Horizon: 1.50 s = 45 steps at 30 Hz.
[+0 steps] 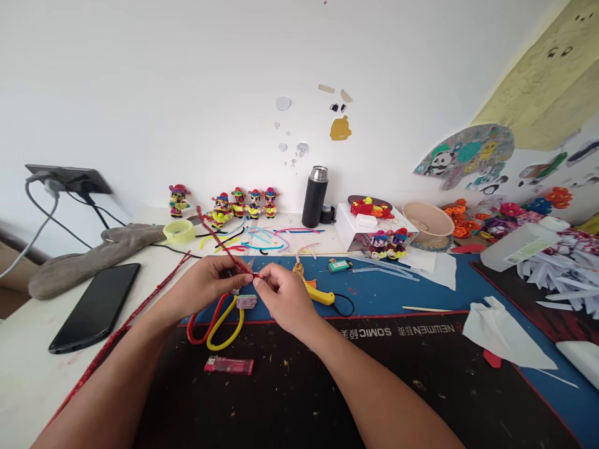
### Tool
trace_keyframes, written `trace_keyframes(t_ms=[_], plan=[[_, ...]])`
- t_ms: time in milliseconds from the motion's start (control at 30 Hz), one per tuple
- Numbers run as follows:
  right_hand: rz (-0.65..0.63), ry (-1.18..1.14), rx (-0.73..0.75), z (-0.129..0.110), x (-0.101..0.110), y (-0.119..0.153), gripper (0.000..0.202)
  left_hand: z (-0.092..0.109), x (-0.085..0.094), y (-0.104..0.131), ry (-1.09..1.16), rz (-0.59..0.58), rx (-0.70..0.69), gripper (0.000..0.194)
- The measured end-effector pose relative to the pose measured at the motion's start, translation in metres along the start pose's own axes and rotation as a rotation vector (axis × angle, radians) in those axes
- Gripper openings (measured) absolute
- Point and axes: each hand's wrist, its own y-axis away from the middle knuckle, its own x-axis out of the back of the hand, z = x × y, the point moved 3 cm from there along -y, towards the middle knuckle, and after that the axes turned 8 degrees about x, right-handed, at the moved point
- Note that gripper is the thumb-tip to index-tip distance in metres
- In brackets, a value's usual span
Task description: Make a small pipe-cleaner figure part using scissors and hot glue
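Note:
My left hand [210,288] pinches a dark red pipe cleaner [219,242], whose long free end slants up and to the left. My right hand [286,298] closes on its lower end, thumb and fingers pressed together right beside the left fingertips. Under and between the hands lie scissors [225,337] with one red and one yellow handle, their blades partly hidden. A small mauve block [246,302] rests by them. Nearer to me is a pink lighter [229,365]. Just past my right hand lies a yellow-handled tool [321,295] with a black loop.
A black phone [96,308] and long red pipe cleaners [145,302] are at left. Small figurines [238,202], a yellow tape roll [180,231], loose coloured stems [299,231] and a black flask [315,196] stand along the wall. White tissue [505,333] lies at right.

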Motion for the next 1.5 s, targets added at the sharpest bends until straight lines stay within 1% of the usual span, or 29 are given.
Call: trace_keyframes(t_ms=[167, 267, 367, 433, 500, 600, 667, 800, 933, 1133, 1367, 1500], plan=[[-0.001, -0.024, -0.027, 0.004, -0.001, -0.001, 0.017, 0.006, -0.004, 0.0, -0.033, 0.017, 0.005, 0.036], [0.006, -0.081, -0.045, 0.003, -0.001, -0.001, 0.019, 0.01, -0.007, 0.001, 0.038, 0.028, 0.04, 0.041], [0.021, -0.185, -0.05, 0.0, -0.001, -0.001, 0.021, 0.013, -0.011, 0.0, 0.152, 0.052, 0.045, 0.044], [0.033, -0.254, -0.058, -0.001, -0.001, -0.002, 0.022, 0.01, -0.015, -0.002, 0.218, 0.072, 0.048, 0.043], [0.056, -0.292, -0.069, 0.0, -0.001, -0.002, 0.023, 0.005, -0.019, -0.005, 0.276, 0.066, 0.049, 0.041], [0.088, -0.307, -0.074, -0.001, -0.001, -0.002, 0.024, -0.002, -0.024, -0.009, 0.362, -0.008, 0.057, 0.037], [0.092, -0.312, -0.073, -0.003, -0.001, -0.002, 0.024, -0.005, -0.026, -0.009, 0.414, -0.033, 0.068, 0.035], [0.102, -0.337, -0.07, -0.005, 0.0, -0.002, 0.025, -0.002, -0.027, -0.008, 0.487, 0.004, 0.047, 0.034], [0.106, -0.375, -0.071, -0.003, 0.0, -0.004, 0.023, 0.002, -0.03, -0.006, 0.478, 0.042, 0.015, 0.031], [0.111, -0.401, -0.073, -0.001, -0.001, -0.005, 0.022, 0.001, -0.031, -0.006, 0.46, 0.037, 0.021, 0.03], [0.115, -0.423, -0.081, -0.001, -0.001, -0.004, 0.023, 0.007, -0.033, -0.003, 0.429, 0.077, 0.001, 0.029], [0.121, -0.435, -0.092, 0.0, -0.001, -0.005, 0.024, 0.007, -0.033, -0.002, 0.416, 0.074, 0.005, 0.029]])
